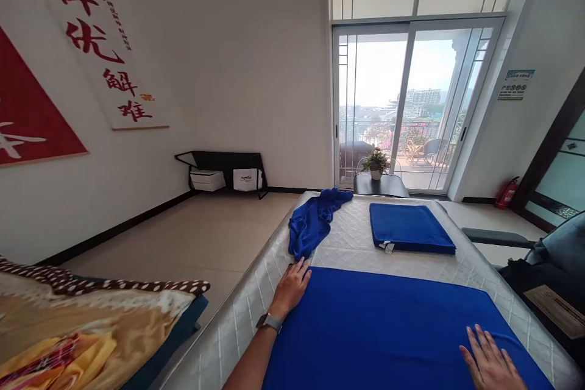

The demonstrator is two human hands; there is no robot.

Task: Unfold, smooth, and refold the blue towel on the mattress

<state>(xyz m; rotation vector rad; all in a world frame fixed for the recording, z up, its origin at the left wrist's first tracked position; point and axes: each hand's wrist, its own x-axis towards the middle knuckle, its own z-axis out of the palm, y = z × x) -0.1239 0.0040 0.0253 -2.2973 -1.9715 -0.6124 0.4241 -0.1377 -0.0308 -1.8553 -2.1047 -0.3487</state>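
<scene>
A large blue cloth (388, 323) lies spread flat on a white quilted mattress (247, 311). At its far left corner rests my left hand (292, 286), fingers stretched out, with a watch on the wrist. My right hand (491, 356) lies flat with spread fingers on the cloth's right side, where a small wrinkle shows. Beyond the spread cloth sits a neatly folded blue stack (409, 225) with white tags at its front edge. A crumpled blue cloth (315, 219) lies at the mattress's far left edge, just past my left fingertips. The spread cloth's near edge is out of view.
On the left, patterned bedding (114, 323) covers another surface. A potted plant (376, 161) stands on a dark chair (381, 185) by the sliding door. To the right are a dark bag (543, 292) and a fire extinguisher (506, 193). A low black rack (223, 161) stands against the wall.
</scene>
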